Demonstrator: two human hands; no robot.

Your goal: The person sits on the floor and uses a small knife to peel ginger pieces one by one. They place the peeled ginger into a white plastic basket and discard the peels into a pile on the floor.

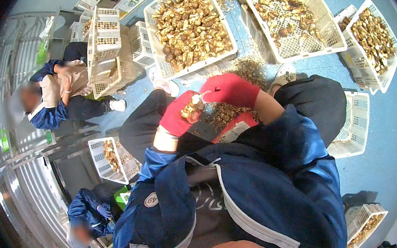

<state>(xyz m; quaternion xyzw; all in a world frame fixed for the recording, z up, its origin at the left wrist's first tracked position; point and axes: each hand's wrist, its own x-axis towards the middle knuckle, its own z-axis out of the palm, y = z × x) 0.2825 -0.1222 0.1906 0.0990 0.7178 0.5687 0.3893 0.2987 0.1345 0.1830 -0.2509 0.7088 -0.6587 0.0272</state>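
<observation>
Both my hands wear red gloves and meet in front of my lap. My left hand [179, 116] holds a lumpy brown and pale piece, apparently a mushroom [191, 108], upright in its fingers. My right hand [231, 91] reaches over from the right, its fingertips pinched at the mushroom's whitish top end; whether a small tool is between them cannot be told. Beyond my hands stands a white plastic crate [236, 51] heaped with similar brown pieces. A second white crate [340, 48], partly filled, stands to its right. Below my hands lie brown crumbs and scraps [221, 115].
A narrower filled crate [388, 80] stands at upper right, an open crate [360, 123] beside my knee. Stacked white crates [104, 48] are at left, near a seated person [54, 98]. Another person [91, 214] sits at lower left. Scraps [248, 65] litter the blue floor [349, 72].
</observation>
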